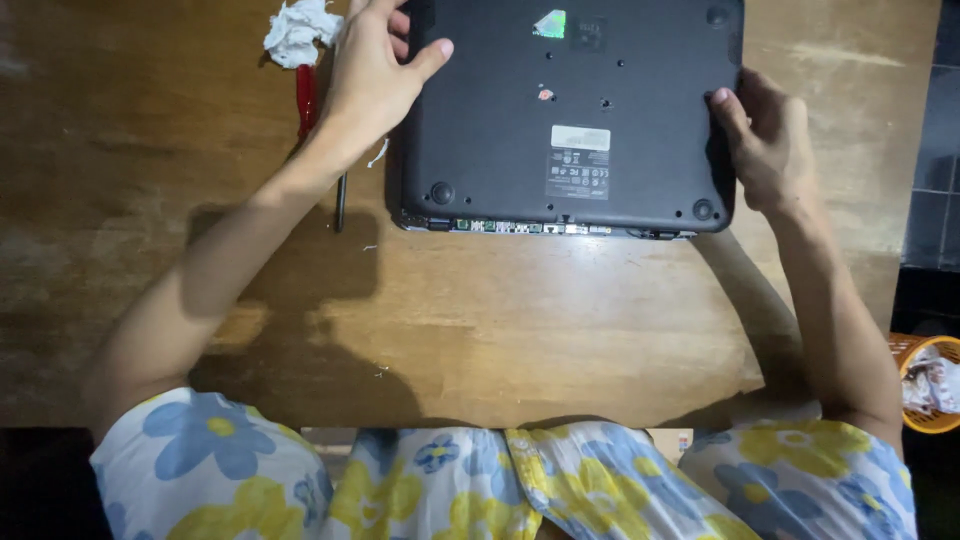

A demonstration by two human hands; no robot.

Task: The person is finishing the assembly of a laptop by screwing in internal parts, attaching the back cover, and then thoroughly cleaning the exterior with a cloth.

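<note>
Sleeves with a blue and yellow flower print fill the bottom of the frame, and both forearms reach up from them across the wooden table [520,320]. Between the hands, in the upper middle of the frame, lies a dark laptop [570,110], underside up, its long axis running left to right. Its near edge shows a gap with a strip of circuit board and ports, so the bottom cover seems not fully seated there.

Both hands sit about equally close, one at each short side. The right hand [765,145] grips the laptop's right edge, thumb on top of the cover and fingers curled round the side. The left hand [370,75] rests at the upper left corner, thumb stretched out onto the cover, fingers bent over the far edge; how firmly it holds I cannot tell.

Just left of the laptop, partly under the left wrist, lies a red-handled screwdriver [306,100], pointing toward the person. Beyond it, at the upper left, sits a crumpled white tissue [298,30]. An orange basket [930,385] shows at the right edge.
</note>
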